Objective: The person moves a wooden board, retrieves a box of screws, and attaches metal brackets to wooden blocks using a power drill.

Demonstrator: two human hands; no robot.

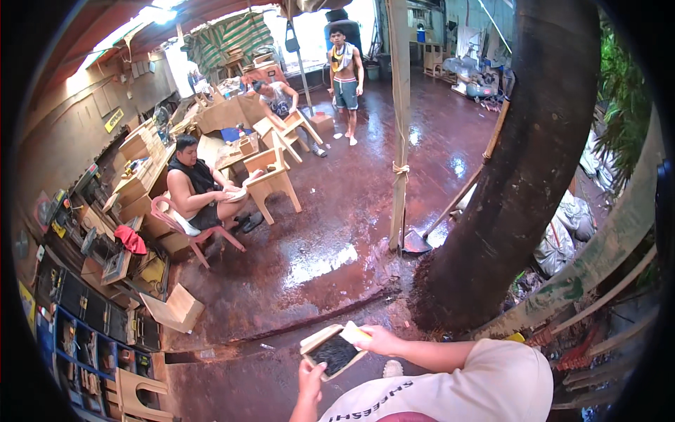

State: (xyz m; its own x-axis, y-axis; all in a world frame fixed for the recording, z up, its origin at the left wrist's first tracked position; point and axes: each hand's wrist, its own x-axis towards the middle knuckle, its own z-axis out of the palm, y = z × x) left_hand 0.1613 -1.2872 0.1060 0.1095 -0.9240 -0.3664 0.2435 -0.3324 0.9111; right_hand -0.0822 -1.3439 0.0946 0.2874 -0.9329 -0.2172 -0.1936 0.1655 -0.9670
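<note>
My left hand (310,380) grips the lower left edge of a shallow wooden box (314,339), its thumb over the rim. The box is held low in front of me and tilted. Its inside looks dark and rough; I cannot tell whether that is a lining or loose contents. At the upper right corner of the box, my right hand (382,340) is closed on a pale, flat block (354,333) with a yellowish edge. The block meets or overlaps the box's rim. Its exact kind is too small to make out.
A person (193,186) sits on a pink chair (169,211) by a wooden stool (271,184); two others are farther back. A tree trunk (506,169), a post (399,126) and a shovel (416,243) stand right. A raised floor edge (316,314) crosses ahead; blue shelves (77,352) stand left.
</note>
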